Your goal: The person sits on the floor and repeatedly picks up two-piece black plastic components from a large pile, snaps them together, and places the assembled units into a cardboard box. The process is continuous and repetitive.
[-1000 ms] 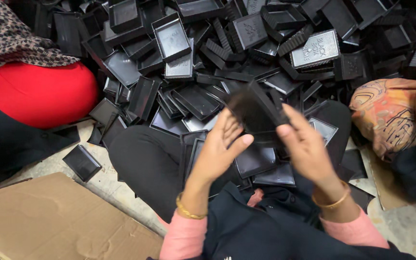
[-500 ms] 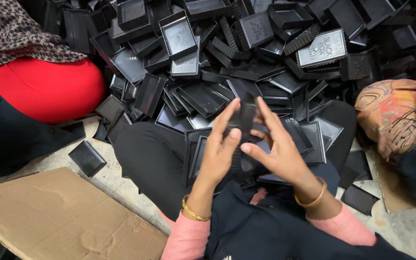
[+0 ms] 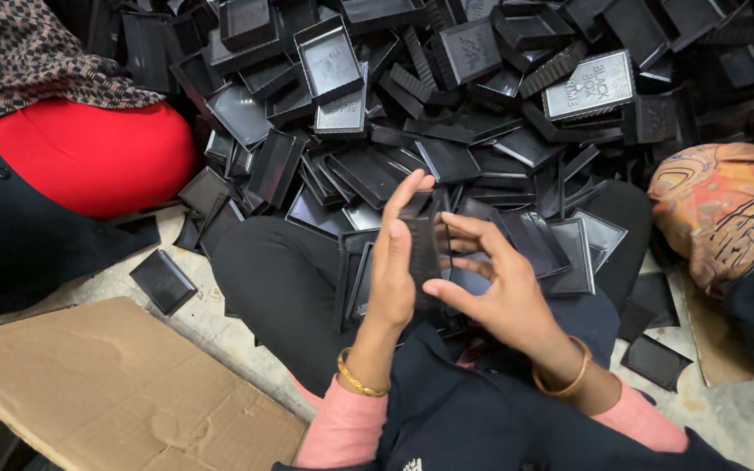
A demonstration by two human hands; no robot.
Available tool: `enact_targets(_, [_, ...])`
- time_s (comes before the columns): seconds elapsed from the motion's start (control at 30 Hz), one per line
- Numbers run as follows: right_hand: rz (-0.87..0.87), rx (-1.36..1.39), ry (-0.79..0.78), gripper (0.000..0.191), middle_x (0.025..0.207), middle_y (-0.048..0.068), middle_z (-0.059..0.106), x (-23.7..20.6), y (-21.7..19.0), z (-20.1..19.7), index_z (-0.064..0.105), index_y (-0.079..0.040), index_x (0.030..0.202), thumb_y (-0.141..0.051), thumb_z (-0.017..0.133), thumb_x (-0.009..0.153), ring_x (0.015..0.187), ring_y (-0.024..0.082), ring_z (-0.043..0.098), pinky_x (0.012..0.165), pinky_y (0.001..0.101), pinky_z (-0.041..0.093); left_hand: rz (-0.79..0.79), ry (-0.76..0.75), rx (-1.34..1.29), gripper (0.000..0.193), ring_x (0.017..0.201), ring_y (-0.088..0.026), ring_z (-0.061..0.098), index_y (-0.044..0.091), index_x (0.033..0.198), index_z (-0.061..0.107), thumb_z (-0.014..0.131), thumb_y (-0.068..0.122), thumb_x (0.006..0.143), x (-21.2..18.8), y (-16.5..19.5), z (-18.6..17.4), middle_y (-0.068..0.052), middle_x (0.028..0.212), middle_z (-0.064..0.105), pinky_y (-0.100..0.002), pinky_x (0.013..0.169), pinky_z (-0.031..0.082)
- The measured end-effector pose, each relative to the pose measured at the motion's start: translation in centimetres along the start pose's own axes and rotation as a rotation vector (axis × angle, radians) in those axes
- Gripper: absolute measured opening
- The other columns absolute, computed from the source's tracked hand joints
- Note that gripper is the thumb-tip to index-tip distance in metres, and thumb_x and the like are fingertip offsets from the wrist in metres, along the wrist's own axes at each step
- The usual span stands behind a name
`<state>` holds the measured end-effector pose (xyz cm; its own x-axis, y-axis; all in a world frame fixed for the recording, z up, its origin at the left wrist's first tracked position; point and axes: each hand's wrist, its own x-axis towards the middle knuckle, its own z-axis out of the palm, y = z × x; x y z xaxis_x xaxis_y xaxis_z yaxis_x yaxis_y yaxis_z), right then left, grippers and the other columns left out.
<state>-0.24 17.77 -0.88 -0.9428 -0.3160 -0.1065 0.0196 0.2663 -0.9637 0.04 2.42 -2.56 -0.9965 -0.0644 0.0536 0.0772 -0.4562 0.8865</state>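
Holding a black plastic box part (image 3: 425, 235) upright between both hands, you have your left hand (image 3: 392, 262) flat against its left side with fingers stretched up along it, and your right hand (image 3: 490, 288) pinching its right edge between thumb and curled fingertips. The part sits just above your lap, over your dark trousers (image 3: 281, 288), with several flat black lids (image 3: 569, 249) lying on your legs beside it.

Room to move is tight ahead: a heap of black trays and lids (image 3: 447, 96) fills everything in front of your knees, its near edge touching your legs. One lid in the heap, upper right, shows raised lettering on a ribbed-edged rectangle (image 3: 588, 85). To your left, a single black lid (image 3: 163, 281) lies alone on the bare concrete floor (image 3: 220, 336), and a flattened brown cardboard sheet (image 3: 106, 384) covers the lower left corner. A person in red and dark clothing (image 3: 80, 157) sits close on that side; another person's patterned orange cloth (image 3: 713, 209) crowds your right.
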Motion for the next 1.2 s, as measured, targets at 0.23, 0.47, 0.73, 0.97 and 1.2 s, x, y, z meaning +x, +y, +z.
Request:
enact_targets(0.23, [0.281,0.517,-0.38,0.06,0.127,0.007,0.065,1.3,0.6,-2.2,0.056,0.0,0.148,-0.011,0.075,0.092,0.115,0.012,0.061,0.1,0.0265,0.052,0.158,-0.016,0.533,0.052,0.09,-0.015,0.071,0.004,0.109,0.065,0.041,0.05,0.111,0.9,0.4,-2.6,-0.009,0.095,0.072,-0.03,0.083,0.056])
enact_targets(0.47, [-0.006,0.31,-0.028,0.042,0.11,0.004,0.068,-0.9,2.4,0.4,0.058,0.001,0.119,0.003,0.08,0.083,0.105,0.011,0.065,0.095,0.0289,0.054,0.268,0.469,0.818,0.043,0.06,-0.016,0.043,0.001,0.076,0.047,0.066,0.033,0.099,0.9,0.3,-4.2,-0.008,0.064,0.044,-0.034,0.059,0.039])
enact_targets(0.73, [-0.022,0.495,-0.23,0.039,0.117,0.009,0.07,4.2,1.1,-3.4,0.06,-0.001,0.128,-0.006,0.072,0.091,0.111,0.015,0.068,0.1,0.0325,0.055,0.18,0.335,0.617,0.023,0.079,-0.017,0.056,0.002,0.095,0.064,0.077,0.019,0.086,-0.7,3.5,-8.4,-0.004,0.089,0.06,-0.029,0.071,0.048])
enact_targets(0.97, [-0.278,-0.266,0.006,0.039,0.139,0.016,0.067,16.6,3.3,-6.8,0.064,-0.011,0.131,-0.024,0.075,0.096,0.129,0.027,0.064,0.108,0.0403,0.052,0.595,-0.518,-0.534,0.018,0.113,-0.03,0.051,0.005,0.095,0.072,0.077,0.02,0.085,-4.6,13.7,-11.3,-0.011,0.119,0.06,-0.046,0.093,0.038])
enact_targets(1.2, [-0.645,-0.836,-0.014,0.049,0.163,0.028,0.031,22.7,9.2,-5.6,0.06,-0.005,0.116,-0.022,0.087,0.08,0.147,0.052,0.03,0.118,0.0514,0.035,0.171,-0.321,1.604,0.012,0.146,-0.04,0.039,0.01,0.083,0.076,0.081,0.014,0.073,5.0,1.3,-7.4,-0.009,0.135,0.063,-0.077,0.102,0.008])
